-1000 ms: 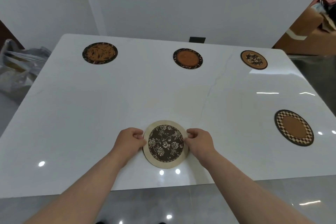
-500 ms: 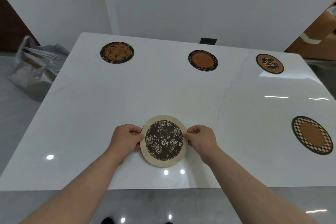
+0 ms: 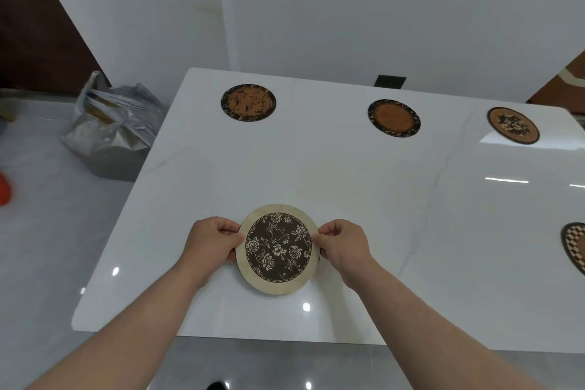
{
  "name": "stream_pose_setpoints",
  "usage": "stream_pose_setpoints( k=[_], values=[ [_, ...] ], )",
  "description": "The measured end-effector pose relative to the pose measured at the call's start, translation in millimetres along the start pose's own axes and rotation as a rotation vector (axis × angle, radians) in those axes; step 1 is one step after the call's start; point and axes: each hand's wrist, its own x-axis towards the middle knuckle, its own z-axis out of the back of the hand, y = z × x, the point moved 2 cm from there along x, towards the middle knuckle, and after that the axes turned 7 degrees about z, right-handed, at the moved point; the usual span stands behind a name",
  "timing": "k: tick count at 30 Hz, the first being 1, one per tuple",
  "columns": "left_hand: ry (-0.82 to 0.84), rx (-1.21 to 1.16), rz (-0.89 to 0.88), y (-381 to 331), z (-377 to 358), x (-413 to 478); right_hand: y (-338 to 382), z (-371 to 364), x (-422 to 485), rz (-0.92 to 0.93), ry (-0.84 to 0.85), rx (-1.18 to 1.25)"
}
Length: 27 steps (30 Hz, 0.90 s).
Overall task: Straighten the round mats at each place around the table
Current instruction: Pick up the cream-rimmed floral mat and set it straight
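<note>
Fingers (image 3: 228, 227) of the left hand (image 3: 211, 241) and right hand (image 3: 345, 245) pinch the sides of the flower mat (image 3: 278, 250). It lies flat near the close edge of the worktop (image 3: 348, 199). I think this mat is being fixed. The far mats (image 3: 394, 118) and the checked mat (image 3: 574, 250) may come next.
</note>
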Motion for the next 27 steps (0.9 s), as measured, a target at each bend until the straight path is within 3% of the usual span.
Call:
stream_pose_setpoints(
  k=[27],
  values=[
    [-0.073,0.105,0.040,4,101,51,33,-104,-1,-0.004,0.058,-0.056]
  ],
)
